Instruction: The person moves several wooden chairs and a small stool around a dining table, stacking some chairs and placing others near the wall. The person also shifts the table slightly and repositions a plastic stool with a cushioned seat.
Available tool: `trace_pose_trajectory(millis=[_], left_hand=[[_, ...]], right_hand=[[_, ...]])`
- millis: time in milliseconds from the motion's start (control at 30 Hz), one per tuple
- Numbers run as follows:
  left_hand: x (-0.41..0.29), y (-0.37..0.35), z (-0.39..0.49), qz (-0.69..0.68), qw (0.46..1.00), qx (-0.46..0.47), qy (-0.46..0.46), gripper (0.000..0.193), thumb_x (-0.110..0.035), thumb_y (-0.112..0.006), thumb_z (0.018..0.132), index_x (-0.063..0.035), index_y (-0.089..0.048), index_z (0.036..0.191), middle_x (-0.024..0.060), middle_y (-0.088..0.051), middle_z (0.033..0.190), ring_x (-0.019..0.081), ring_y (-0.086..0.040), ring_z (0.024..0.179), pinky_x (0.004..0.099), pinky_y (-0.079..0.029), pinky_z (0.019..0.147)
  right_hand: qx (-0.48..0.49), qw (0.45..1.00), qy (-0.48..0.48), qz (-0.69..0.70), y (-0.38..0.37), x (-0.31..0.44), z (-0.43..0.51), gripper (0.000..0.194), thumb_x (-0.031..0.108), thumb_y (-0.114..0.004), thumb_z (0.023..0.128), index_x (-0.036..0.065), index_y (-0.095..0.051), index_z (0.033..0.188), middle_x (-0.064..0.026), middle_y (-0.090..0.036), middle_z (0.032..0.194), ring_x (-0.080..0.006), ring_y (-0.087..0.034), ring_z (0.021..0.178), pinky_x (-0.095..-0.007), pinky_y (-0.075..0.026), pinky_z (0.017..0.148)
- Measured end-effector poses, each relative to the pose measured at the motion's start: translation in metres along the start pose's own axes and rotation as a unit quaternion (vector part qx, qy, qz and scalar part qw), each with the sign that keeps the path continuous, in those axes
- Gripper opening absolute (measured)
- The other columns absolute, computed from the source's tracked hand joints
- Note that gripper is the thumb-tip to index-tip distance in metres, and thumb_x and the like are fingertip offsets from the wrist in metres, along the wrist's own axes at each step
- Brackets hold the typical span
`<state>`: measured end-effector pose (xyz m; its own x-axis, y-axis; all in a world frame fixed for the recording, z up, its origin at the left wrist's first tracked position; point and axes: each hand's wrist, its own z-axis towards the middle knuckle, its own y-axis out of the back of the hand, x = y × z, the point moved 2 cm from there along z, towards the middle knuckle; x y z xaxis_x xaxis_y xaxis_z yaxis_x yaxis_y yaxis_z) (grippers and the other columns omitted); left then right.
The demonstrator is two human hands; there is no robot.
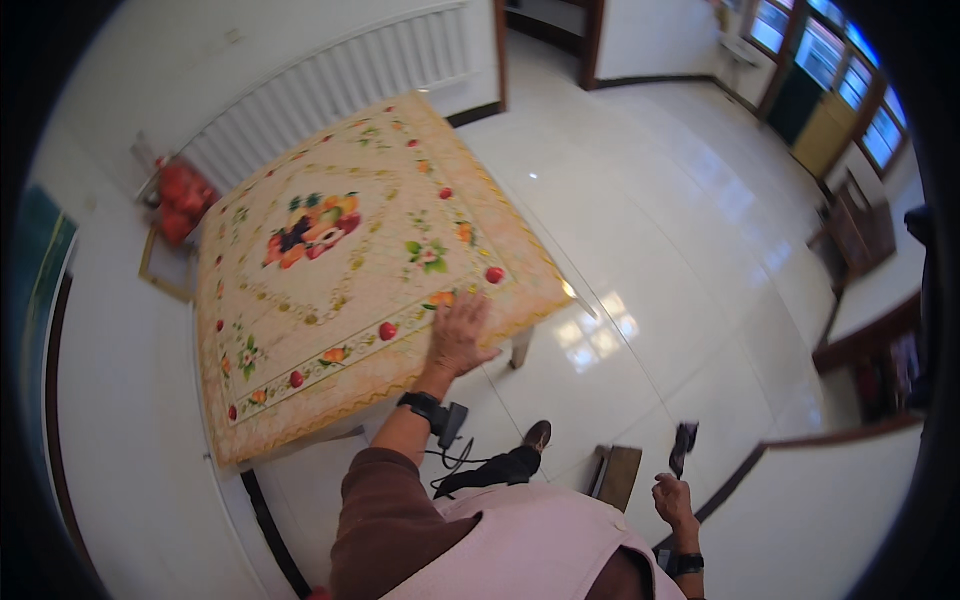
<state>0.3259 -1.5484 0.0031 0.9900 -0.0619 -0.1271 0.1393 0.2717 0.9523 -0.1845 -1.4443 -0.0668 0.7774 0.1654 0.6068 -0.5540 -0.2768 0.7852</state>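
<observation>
My left hand [459, 337] rests with spread fingers on the near edge of a table covered with a fruit-patterned tablecloth [337, 292]. A black band with a small device and a cable [450, 424] is strapped to that wrist. Lower right, my right hand [673, 496] is closed around the end of a small dark object [683, 448] that sticks up from it; its kind is too blurred to tell. Another black band [686, 564] circles the right wrist.
A white radiator [337, 82] runs along the wall behind the table. Red bags [180, 199] stand at the table's left corner. A wooden stool [619, 478] is close by my legs. A wooden chair [859, 232] stands far right, near glazed doors [825, 82]. The floor is of glossy tiles.
</observation>
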Motion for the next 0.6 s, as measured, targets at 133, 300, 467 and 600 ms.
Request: trace_pose_trajectory(millis=[133, 300, 467, 600], left_hand=[[0.001, 0.009, 0.001, -0.036, 0.999, -0.002, 0.013, 0.083, -0.048, -0.072, 0.057, -0.0092, -0.046, 0.125, 0.0072, -0.037, 0.135, 0.0254, -0.029, 0.127, 0.0463, -0.022, 0.101], [0.006, 0.012, 0.001, -0.085, 0.996, -0.005, 0.029, 0.082, -0.053, -0.071, 0.057, -0.0091, -0.048, 0.122, 0.0059, -0.039, 0.134, 0.0247, -0.030, 0.127, 0.0449, -0.022, 0.102], [0.007, 0.011, -0.001, -0.105, 0.992, -0.032, 0.065, 0.066, -0.052, -0.061, 0.070, -0.0069, -0.052, 0.117, 0.0058, -0.042, 0.131, 0.0234, -0.034, 0.124, 0.0423, -0.025, 0.102], [0.009, 0.010, -0.002, -0.053, 0.977, -0.083, 0.187, 0.060, -0.045, -0.062, 0.071, -0.0062, -0.052, 0.116, 0.0069, -0.044, 0.128, 0.0247, -0.035, 0.123, 0.0438, -0.025, 0.101]], right_hand=[[0.042, 0.989, 0.135, -0.034, 0.011, 0.013, 0.109, 0.011, 0.005, -0.052, 0.075, -0.003, -0.059, 0.072, -0.0133, -0.055, 0.055, -0.0227, -0.056, 0.050, -0.0344, -0.046, 0.053], [0.194, 0.947, 0.230, -0.110, 0.033, 0.049, 0.232, 0.010, 0.005, -0.053, 0.070, 0.001, -0.058, 0.078, -0.0145, -0.061, 0.086, -0.0300, -0.059, 0.071, -0.0375, -0.048, 0.064], [0.242, 0.914, 0.323, -0.041, 0.020, 0.098, 0.334, 0.009, 0.002, -0.053, 0.074, -0.001, -0.059, 0.079, -0.0167, -0.064, 0.086, -0.0298, -0.062, 0.073, -0.0323, -0.050, 0.065], [0.310, 0.893, 0.320, 0.065, 0.004, 0.113, 0.388, 0.004, -0.003, -0.057, 0.069, -0.001, -0.058, 0.066, -0.0208, -0.063, 0.087, -0.0296, -0.062, 0.069, -0.0338, -0.049, 0.061]])
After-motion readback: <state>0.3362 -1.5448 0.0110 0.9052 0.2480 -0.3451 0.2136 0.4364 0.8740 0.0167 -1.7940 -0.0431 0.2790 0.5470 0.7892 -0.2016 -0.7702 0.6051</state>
